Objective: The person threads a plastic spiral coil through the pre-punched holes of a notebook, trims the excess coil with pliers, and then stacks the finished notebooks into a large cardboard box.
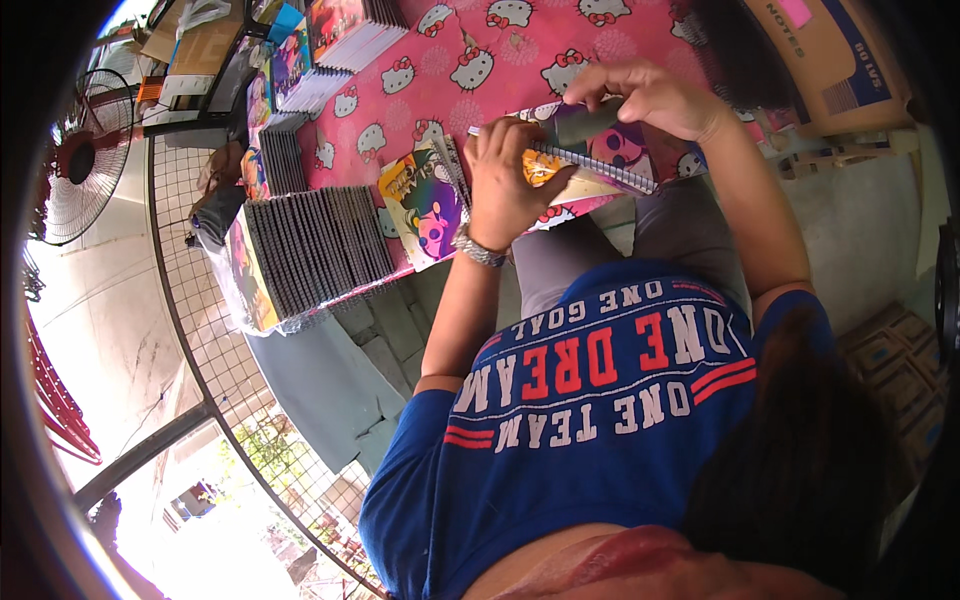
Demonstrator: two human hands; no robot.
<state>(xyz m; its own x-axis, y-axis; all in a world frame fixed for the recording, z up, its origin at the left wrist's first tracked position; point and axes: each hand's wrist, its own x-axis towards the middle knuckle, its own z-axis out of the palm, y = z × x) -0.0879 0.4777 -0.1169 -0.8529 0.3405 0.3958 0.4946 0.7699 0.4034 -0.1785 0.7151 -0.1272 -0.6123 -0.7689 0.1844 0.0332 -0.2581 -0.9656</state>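
Note:
A spiral notebook (pixel 600 168) with a colourful cover lies at the table's near edge, its wire binding towards me. My left hand (pixel 505 178) grips its left end, fingers over the top and thumb near the binding. Above the notebook's far right part is my right hand (pixel 665 100), fingers bent and thumb apart, with nothing visible between them. A dark grey patch shows under those fingers; I cannot make out what it is. Left of my left hand lie notebooks with a yellow and purple cover (pixel 425 212), partly overlapped by that hand.
A long row of spiral notebooks (pixel 310 245) stands at the table's left edge. More notebook stacks (pixel 350 35) sit behind it. The table has a pink patterned cover (pixel 440 90). A cardboard box (pixel 840 55) is at far right, a fan (pixel 85 155) at far left.

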